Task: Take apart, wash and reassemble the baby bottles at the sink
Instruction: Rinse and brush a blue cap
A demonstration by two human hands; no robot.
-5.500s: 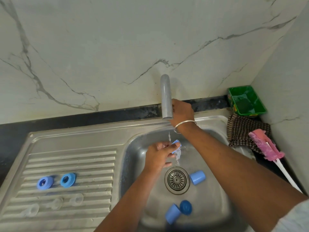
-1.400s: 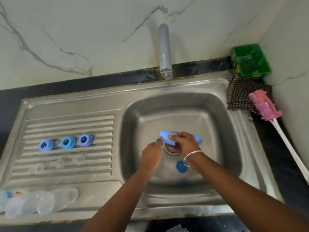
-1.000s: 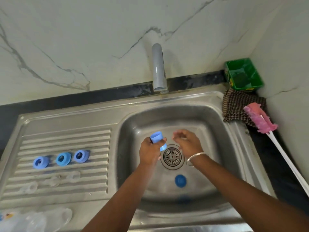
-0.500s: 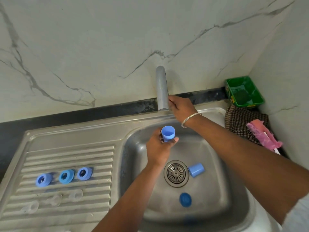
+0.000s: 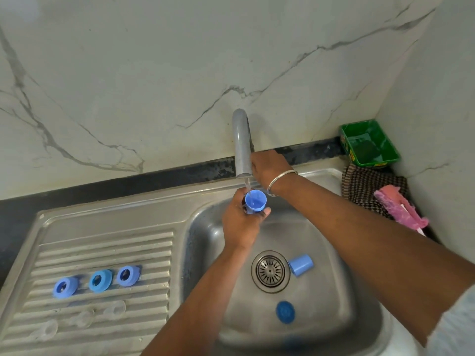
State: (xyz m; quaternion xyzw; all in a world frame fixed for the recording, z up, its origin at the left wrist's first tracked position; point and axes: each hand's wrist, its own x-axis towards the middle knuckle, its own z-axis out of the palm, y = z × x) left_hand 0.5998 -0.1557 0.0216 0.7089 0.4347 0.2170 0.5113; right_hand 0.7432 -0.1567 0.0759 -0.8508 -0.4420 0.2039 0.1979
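bottle cap (image 5: 255, 201) in the middle of the frame, a small pale blue plastic cup, plain and smooth, wider at the rim than at the base. its open mouth faces up toward the spout and its long axis runs close to vertical, leaning a little toward the viewer. the left hand (image 5: 240, 224) has its fingers wrapped round the lower half, the thumb tip showing just right of the cap. a thin stream of water (image 5: 247, 185) drops from the grey tap (image 5: 241, 145) straight into the cap's mouth.

the right hand (image 5: 268, 167) is up behind the spout, a metal bangle (image 5: 280, 182) on the wrist; the fingers are hidden behind the tap, so i cannot tell whether they grip anything.

down in the steel sink (image 5: 205, 227), a second blue cap (image 5: 301, 264) lies on its side just right of the drain (image 5: 270, 271), mouth pointing right and slightly up the frame. a round blue disc (image 5: 285, 311) lies flat below the drain.

lower left, on the ribbed drainboard (image 5: 102, 247), three blue collar rings (image 5: 100, 280) sit in a row, with three clear teats (image 5: 83, 318) in a row below them.

right edge: a green tray (image 5: 370, 142) in the corner, a checked cloth (image 5: 370, 187) below it, and a pink bottle brush (image 5: 399, 208) lying on the cloth.
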